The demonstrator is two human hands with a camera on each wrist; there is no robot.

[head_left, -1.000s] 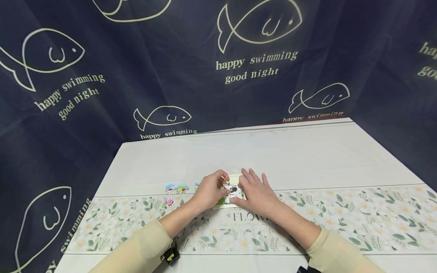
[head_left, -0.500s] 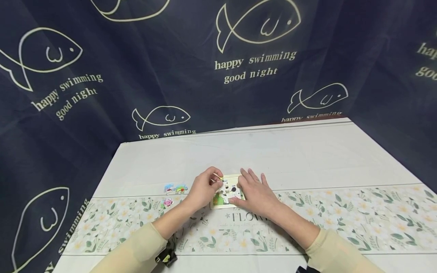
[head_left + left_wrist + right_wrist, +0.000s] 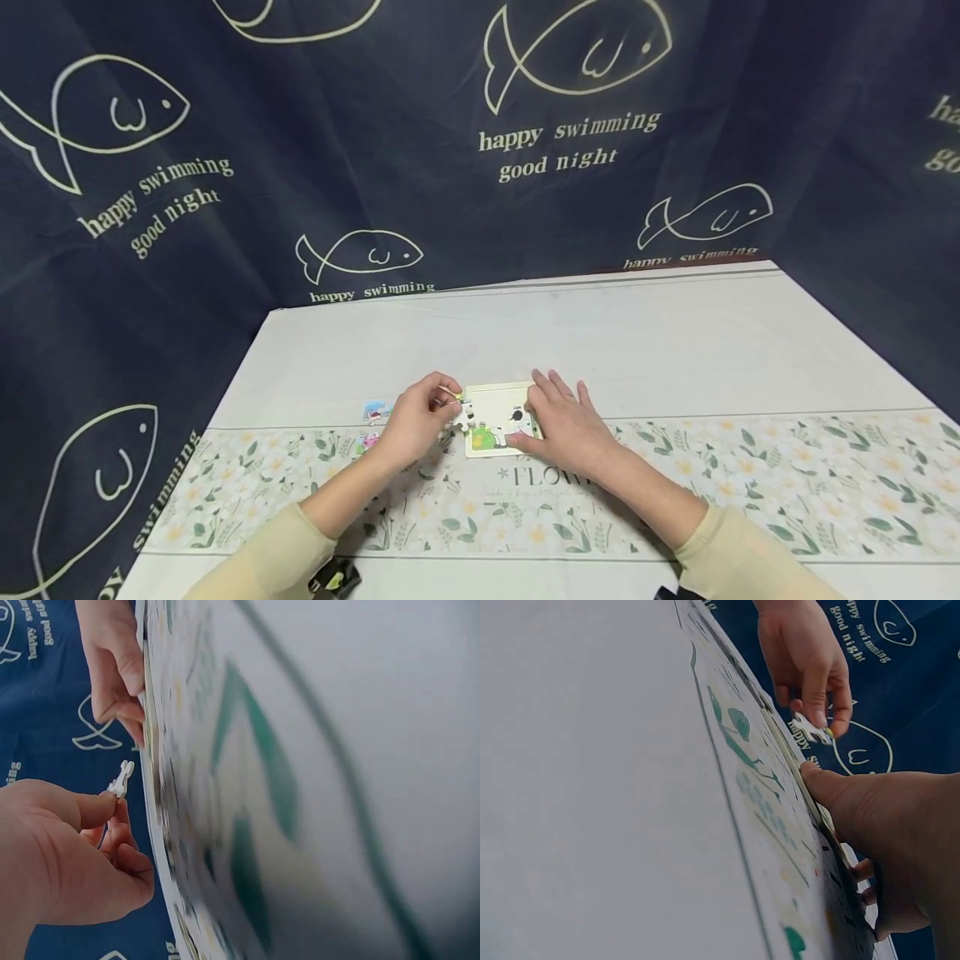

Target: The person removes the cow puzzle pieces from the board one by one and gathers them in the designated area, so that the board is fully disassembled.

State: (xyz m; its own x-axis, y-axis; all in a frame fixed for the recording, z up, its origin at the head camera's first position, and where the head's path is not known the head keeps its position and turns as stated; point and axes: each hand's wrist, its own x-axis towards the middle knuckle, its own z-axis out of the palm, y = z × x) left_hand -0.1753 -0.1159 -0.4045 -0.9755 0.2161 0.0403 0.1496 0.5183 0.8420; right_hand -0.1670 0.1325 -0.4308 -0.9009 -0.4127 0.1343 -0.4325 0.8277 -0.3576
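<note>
"Item one?"
"One small, flat, white interlocking puzzle piece, pinched by the left hand; it hung at the tray's nine o'clock."
"Item two?"
"One shallow, cream, rectangular puzzle tray, part-filled. The right hand, fingers spread, rested at three o'clock."
"Others?"
"Brightly printed loose pieces lay farther toward nine."

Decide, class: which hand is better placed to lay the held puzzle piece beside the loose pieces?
Probably the left hand: it pinches the puzzle piece and is nearer the loose pieces. The right hand rests on the tray's right side, farther from them.
</note>
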